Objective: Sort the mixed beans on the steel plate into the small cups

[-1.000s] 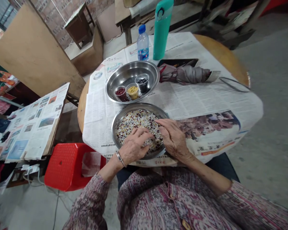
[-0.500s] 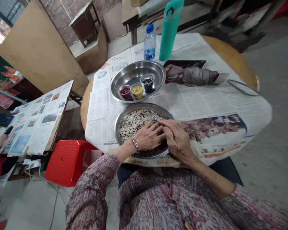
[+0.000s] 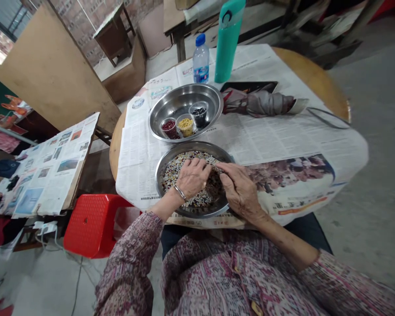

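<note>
While both hands work over the mix, the shallow steel pan (image 3: 197,147) sits at the near edge of the round table (image 3: 316,79), on newspaper (image 3: 283,136), right in front of the person. It holds a speckled layer of small beans (image 3: 173,175), white, red and black all jumbled, with no sorted patches that I can make out. There's a darker spot by the right hand (image 3: 240,192), but can't tell if that's shadow or bare steel. Just past the pan, a bigger polished steel bowl (image 3: 184,90) holds three clear plastic cups, with red beans (image 3: 169,128), yellow grains (image 3: 185,125) and black beans (image 3: 199,116), each partly filled. The left hand (image 3: 193,179), with a metal bangle (image 3: 180,192) at the wrist, lies palm down and loose over the beans, not clenched. The right hand's fingertips (image 3: 221,170) curl down into the mix, and I can't tell if they're pinching anything
</note>
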Motion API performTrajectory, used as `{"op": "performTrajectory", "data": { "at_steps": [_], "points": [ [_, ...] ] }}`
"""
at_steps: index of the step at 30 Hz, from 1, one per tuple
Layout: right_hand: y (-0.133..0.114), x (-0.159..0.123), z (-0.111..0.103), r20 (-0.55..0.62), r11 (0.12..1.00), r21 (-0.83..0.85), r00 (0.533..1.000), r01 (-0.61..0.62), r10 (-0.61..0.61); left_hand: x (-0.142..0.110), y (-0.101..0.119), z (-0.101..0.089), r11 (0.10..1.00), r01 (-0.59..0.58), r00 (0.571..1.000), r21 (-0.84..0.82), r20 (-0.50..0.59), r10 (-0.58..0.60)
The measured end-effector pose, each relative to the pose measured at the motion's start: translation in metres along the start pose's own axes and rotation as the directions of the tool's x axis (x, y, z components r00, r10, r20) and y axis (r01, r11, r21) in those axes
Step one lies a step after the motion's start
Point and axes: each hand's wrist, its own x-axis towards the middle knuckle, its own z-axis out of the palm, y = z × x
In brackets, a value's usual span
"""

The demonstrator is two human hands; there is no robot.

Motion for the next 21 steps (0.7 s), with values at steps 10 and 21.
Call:
{"op": "performTrajectory", "data": {
  "at_steps": [10,21],
  "points": [
    [0.000,0.000,0.001,0.002,1.000,-0.005,1.000,0.010,-0.010,-0.042,-0.022,-0.014,0.914,0.403,0.914,-0.040,-0.027,-0.404],
    [0.003,-0.001,0.001,-0.006,0.999,-0.025,0.999,0.035,-0.035,-0.030,0.008,-0.005,0.978,-0.172,0.985,-0.114,-0.010,0.172]
  ]
}}
